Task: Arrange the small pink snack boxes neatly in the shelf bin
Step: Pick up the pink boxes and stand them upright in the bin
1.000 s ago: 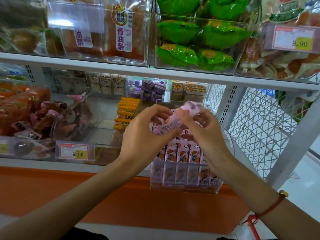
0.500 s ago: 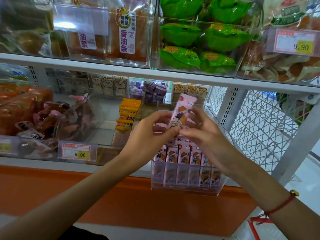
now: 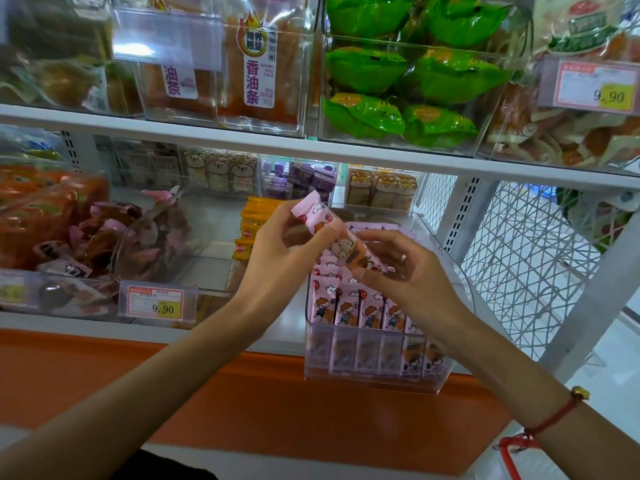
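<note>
Nearest, a red string bracelet (image 3: 550,418) is sitting on the right wrist. Just above the clear bin (image 3: 372,377), both hands are holding one pink snack box (image 3: 341,241). The left hand (image 3: 277,252) is pinching its upper end and the right hand (image 3: 407,271) is pinching its lower end, fingers curled round it. The box is lying tilted, its long axis running from upper left down to lower right. In the bin, a row of pink boxes (image 3: 360,311) is standing upright, side by side. Behind it, yellow packets (image 3: 252,225) are lying on the shelf (image 3: 242,142), and green bags (image 3: 415,77) are filling a bin above.
</note>
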A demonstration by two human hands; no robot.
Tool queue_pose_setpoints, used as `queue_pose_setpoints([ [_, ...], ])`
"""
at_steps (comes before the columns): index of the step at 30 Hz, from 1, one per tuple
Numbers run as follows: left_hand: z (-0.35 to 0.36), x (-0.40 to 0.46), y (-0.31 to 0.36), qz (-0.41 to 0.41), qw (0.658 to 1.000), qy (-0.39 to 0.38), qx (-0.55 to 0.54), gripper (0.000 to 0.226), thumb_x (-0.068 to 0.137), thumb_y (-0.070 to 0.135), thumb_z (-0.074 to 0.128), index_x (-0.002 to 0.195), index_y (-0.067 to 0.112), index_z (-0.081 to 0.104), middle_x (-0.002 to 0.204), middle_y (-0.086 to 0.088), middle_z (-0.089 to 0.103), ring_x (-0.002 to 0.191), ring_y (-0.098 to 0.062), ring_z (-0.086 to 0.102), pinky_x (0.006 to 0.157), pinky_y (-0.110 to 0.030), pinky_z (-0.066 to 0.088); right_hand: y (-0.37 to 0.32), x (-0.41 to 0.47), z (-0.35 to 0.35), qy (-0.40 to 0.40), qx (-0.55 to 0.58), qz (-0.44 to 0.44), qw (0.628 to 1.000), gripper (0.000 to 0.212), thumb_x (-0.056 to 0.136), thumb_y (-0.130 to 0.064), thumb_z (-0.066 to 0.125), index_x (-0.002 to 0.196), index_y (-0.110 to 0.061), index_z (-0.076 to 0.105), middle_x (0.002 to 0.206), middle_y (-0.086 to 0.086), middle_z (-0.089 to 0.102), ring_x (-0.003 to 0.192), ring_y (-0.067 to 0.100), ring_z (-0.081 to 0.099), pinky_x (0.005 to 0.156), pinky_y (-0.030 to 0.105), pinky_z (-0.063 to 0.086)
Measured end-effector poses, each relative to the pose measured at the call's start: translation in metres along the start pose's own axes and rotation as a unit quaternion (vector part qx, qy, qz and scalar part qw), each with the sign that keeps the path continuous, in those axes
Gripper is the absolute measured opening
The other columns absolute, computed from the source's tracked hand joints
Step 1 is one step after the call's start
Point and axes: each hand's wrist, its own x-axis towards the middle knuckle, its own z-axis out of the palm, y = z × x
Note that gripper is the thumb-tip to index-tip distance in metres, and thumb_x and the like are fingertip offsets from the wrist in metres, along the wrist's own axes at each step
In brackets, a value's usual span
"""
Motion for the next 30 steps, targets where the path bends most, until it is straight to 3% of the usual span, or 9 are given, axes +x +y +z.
queue_pose_setpoints([
  [3,-0.006,0.003,0.003,0.023,1.000,-0.014,0.011,0.029,0.076,0.029,0.071,0.103,0.020,0.062,0.096,0.006,0.074,0.091,-0.008,0.070,0.076,-0.020,0.056,0.003,0.003,-0.002,0.001,-0.012,-0.008,1.000,0.044,0.077,-0.003,0.074,0.108,-0.030,0.060,0.109,-0.011,0.065,0.097,-0.007,0.060,0.072,0.010,0.050],
  [8,-0.019,0.021,-0.003,0.064,0.993,0.097,0.001,0.031,0.078,0.014,0.074,0.105,0.011,0.061,0.090,0.007,0.072,0.083,-0.004,0.071,0.068,-0.012,0.053,0.022,0.037,-0.011,-0.015,-0.167,0.042,0.985,0.052,0.087,-0.010,0.065,0.131,-0.027,0.043,0.120,-0.009,0.052,0.115,0.010,0.051,0.082,0.017,0.042],
  [13,-0.019,0.059,-0.026,0.058,0.991,0.119,0.030,0.032,0.074,0.012,0.079,0.100,0.016,0.061,0.095,0.004,0.070,0.086,-0.008,0.070,0.073,-0.019,0.056,0.052,0.088,-0.010,-0.041,-0.370,0.035,0.928,0.042,0.093,-0.006,0.046,0.134,-0.014,0.047,0.139,0.007,0.048,0.123,0.021,0.048,0.095,0.031,0.041],
  [17,-0.012,0.094,-0.048,0.051,0.991,0.095,0.078,0.028,0.073,0.013,0.081,0.090,0.022,0.060,0.089,0.005,0.070,0.083,-0.010,0.070,0.071,-0.021,0.055,0.071,0.125,-0.003,-0.073,-0.513,0.031,0.855,0.042,0.097,-0.019,0.037,0.139,-0.016,0.041,0.143,0.015,0.043,0.127,0.030,0.043,0.098,0.041,0.041],
  [20,-0.008,0.115,-0.060,0.051,0.982,0.070,0.166,0.030,0.073,0.024,0.082,0.095,0.019,0.062,0.090,0.005,0.069,0.085,-0.011,0.067,0.073,-0.027,0.056,0.082,0.141,0.000,-0.116,-0.563,0.063,0.816,0.045,0.100,-0.029,0.031,0.142,-0.017,0.037,0.149,0.015,0.035,0.135,0.032,0.032,0.106,0.046,0.031],
  [23,-0.008,0.133,-0.066,0.046,0.973,0.017,0.228,0.032,0.073,0.027,0.081,0.097,0.015,0.062,0.093,0.003,0.069,0.089,-0.013,0.067,0.078,-0.032,0.057,0.085,0.141,-0.005,-0.145,-0.556,0.067,0.816,0.046,0.100,-0.035,0.029,0.144,-0.023,0.037,0.155,0.006,0.026,0.141,0.029,0.018,0.111,0.047,0.021],
  [26,-0.008,0.145,-0.068,0.063,0.957,-0.046,0.280,0.031,0.074,0.025,0.080,0.095,0.018,0.058,0.095,-0.002,0.067,0.093,-0.021,0.067,0.082,-0.042,0.055,0.087,0.128,-0.012,-0.146,-0.540,0.046,0.827,0.044,0.101,-0.036,0.029,0.143,-0.026,0.038,0.153,0.006,0.029,0.140,0.028,0.020,0.112,0.046,0.020],
  [30,-0.005,0.156,-0.066,0.079,0.928,-0.114,0.345,0.043,0.077,0.025,0.079,0.113,0.013,0.060,0.110,-0.006,0.067,0.102,-0.023,0.063,0.088,-0.044,0.053,0.090,0.116,-0.015,-0.152,-0.497,0.047,0.853,0.044,0.101,-0.037,0.025,0.144,-0.029,0.035,0.155,0.003,0.026,0.142,0.022,0.017,0.116,0.041,0.013],
])
